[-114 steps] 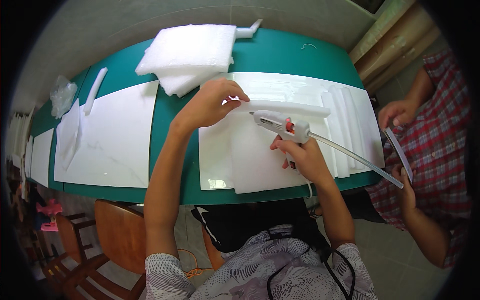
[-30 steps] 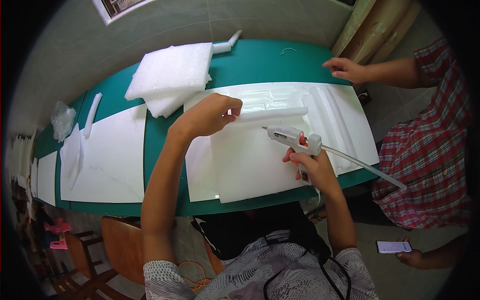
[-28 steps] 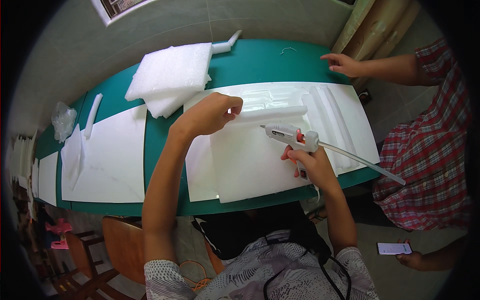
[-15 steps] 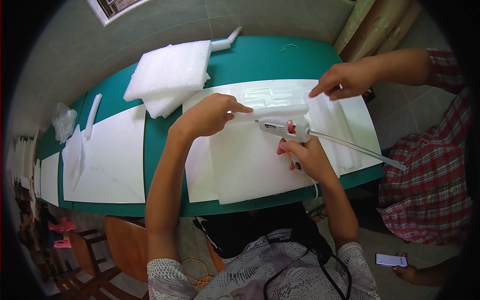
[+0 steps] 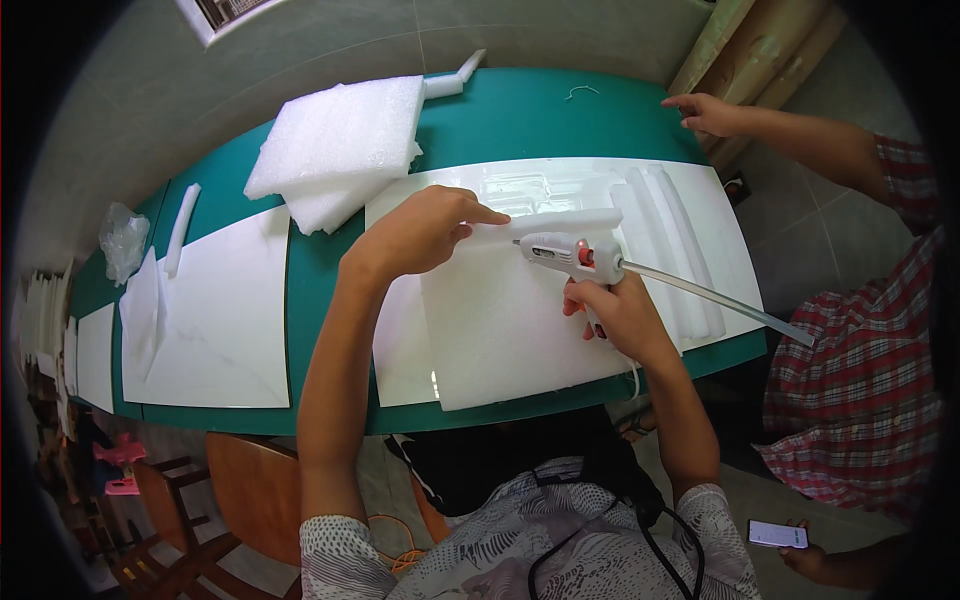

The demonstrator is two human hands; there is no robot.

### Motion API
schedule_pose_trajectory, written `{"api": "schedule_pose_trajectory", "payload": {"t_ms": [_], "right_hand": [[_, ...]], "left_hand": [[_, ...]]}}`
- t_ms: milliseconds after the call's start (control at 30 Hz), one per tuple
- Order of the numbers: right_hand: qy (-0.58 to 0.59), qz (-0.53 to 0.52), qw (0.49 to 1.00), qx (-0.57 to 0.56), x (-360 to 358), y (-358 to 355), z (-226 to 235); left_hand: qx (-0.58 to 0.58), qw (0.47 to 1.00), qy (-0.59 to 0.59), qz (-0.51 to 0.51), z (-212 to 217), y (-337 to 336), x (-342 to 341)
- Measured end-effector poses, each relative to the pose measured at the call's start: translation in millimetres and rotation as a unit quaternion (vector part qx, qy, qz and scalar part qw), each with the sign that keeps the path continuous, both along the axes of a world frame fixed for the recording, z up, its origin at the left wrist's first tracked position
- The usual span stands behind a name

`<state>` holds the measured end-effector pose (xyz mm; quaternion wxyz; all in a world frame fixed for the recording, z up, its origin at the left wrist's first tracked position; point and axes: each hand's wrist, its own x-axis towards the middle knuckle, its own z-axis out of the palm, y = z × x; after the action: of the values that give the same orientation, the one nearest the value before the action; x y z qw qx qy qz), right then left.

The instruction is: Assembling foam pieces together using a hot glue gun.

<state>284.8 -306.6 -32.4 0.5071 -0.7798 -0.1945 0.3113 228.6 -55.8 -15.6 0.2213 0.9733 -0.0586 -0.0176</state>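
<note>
My right hand (image 5: 622, 308) is wrapped around the handle of a white hot glue gun (image 5: 560, 255) with an orange-red trigger. A long clear glue stick (image 5: 720, 295) sticks out of its back. The nozzle points left, close to a white foam strip (image 5: 570, 220). My left hand (image 5: 425, 225) is closed at the strip's left end, index finger stretched along its top and thumb on the near side. The strip lies along the far edge of a white foam sheet (image 5: 520, 325), on a glossy white panel (image 5: 400, 345). Several more foam strips (image 5: 680, 250) lie at the right.
A stack of thick foam blocks (image 5: 340, 135) stands behind my left arm on the green table (image 5: 550, 110). Another white panel (image 5: 220, 320) lies left, with a clear plastic bag (image 5: 123, 243) beyond. At the right, a co-worker's hand (image 5: 705, 113) points; their other holds a phone (image 5: 778, 534).
The co-worker's pointing hand has moved up and right, away from the foam strips to the table's far right edge. My hands and the glue gun have barely shifted.
</note>
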Motion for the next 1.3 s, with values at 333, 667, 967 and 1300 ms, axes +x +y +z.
{"api": "schedule_pose_trajectory", "payload": {"t_ms": [333, 667, 967, 1300], "right_hand": [[-0.006, -0.023, 1.000, -0.004, -7.8, -1.4, 2.0], [-0.001, -0.028, 1.000, -0.013, -19.8, -4.8, 6.6], [-0.013, -0.054, 0.998, 0.029, -20.9, -24.5, 1.1], [-0.007, -0.106, 0.992, 0.070, -8.2, -51.9, -0.5]], "left_hand": [[-0.004, 1.000, -0.005, 0.000, -1.3, -1.0, -3.5], [-0.010, 1.000, -0.006, 0.000, 2.6, -2.2, -12.4], [-0.004, 1.000, 0.000, -0.005, 4.7, -3.3, -16.9], [0.081, 0.991, 0.103, -0.009, 16.5, -14.7, -3.3]]}}
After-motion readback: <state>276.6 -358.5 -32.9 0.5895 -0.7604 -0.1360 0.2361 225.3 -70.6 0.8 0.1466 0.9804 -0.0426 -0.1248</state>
